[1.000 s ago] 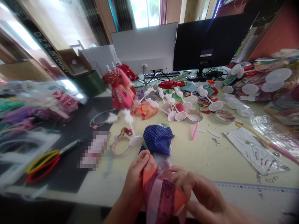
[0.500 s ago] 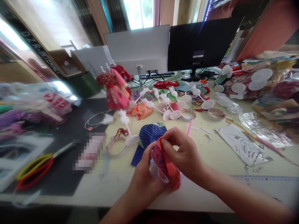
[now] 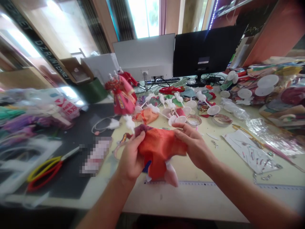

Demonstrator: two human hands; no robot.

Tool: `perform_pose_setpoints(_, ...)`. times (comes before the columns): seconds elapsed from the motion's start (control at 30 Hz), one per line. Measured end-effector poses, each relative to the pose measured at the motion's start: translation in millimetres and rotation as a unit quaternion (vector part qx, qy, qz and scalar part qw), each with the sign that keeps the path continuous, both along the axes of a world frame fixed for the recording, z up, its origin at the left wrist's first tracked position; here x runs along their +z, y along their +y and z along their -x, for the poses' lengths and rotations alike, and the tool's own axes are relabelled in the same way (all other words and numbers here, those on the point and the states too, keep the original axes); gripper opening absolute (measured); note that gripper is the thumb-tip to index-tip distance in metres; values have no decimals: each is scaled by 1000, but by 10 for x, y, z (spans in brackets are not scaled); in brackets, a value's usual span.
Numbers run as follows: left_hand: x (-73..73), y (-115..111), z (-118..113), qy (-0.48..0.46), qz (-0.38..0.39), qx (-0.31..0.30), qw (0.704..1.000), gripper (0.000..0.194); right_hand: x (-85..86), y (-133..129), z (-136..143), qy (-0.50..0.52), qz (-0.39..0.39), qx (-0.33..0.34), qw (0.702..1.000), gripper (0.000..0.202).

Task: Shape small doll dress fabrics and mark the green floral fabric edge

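Right now I hold the orange doll dress (image 3: 160, 149) stretched over the table (image 3: 214, 159), left hand (image 3: 130, 157) and right hand (image 3: 194, 144) each pinching a top corner. It looks undressed, no stand inside; glossy thin cloth, crumpled. Beyond the dress lie white plastic stands (image 3: 177, 118) and tape rolls (image 3: 221, 120).

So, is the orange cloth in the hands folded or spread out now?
Spread out. The left hand and right hand pinch the orange cloth at opposite upper edges, stretching it wide above the table.
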State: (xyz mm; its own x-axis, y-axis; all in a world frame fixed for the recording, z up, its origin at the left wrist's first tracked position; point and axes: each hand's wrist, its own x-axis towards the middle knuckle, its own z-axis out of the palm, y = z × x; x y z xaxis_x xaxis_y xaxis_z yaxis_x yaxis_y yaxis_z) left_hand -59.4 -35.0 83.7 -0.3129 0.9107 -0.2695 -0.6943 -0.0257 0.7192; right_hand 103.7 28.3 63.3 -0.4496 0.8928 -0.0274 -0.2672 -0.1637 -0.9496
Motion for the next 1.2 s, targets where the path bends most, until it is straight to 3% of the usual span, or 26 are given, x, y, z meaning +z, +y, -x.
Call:
perform_pose_setpoints(0.1,94,54,8,-31,29,-27,999,22,-74,-48,7,24,15,89,996,46)
perform_pose_setpoints(0.23,241,111,45,-39,33,-36,998,27,-159,-165,74,4,-18,223,975,47)
perform_pose_setpoints(0.33,325,161,154,-20,19,17,999,27,-207,-208,83,-76,4,202,976,45)
perform_pose_setpoints(0.47,339,212,365,6,19,95,995,27,-205,-164,-24,-106,24,147,983,22)
perform_pose_setpoints(0.6,242,234,498,-11,-3,131,991,30,-199,-114,-128,-98,59,154,981,24)
perform_pose_setpoints(0.73,91,258,546,-26,21,164,986,29,-242,-101,-161,-101,157,128,974,33)
perform_pose_setpoints(0.87,-62,261,534,-20,55,120,991,25,-303,-130,-215,-35,255,112,960,43)
perform_pose_setpoints(1.03,-211,228,445,4,29,118,993,25,-380,-207,-245,12,227,196,954,53)
perform_pose_setpoints(1.13,-280,237,452,87,-19,123,988,31,-412,-241,-253,-19,224,186,956,29)
perform_pose_setpoints(1.2,-332,254,524,149,-21,137,979,39,-418,-258,-287,-51,225,174,957,24)
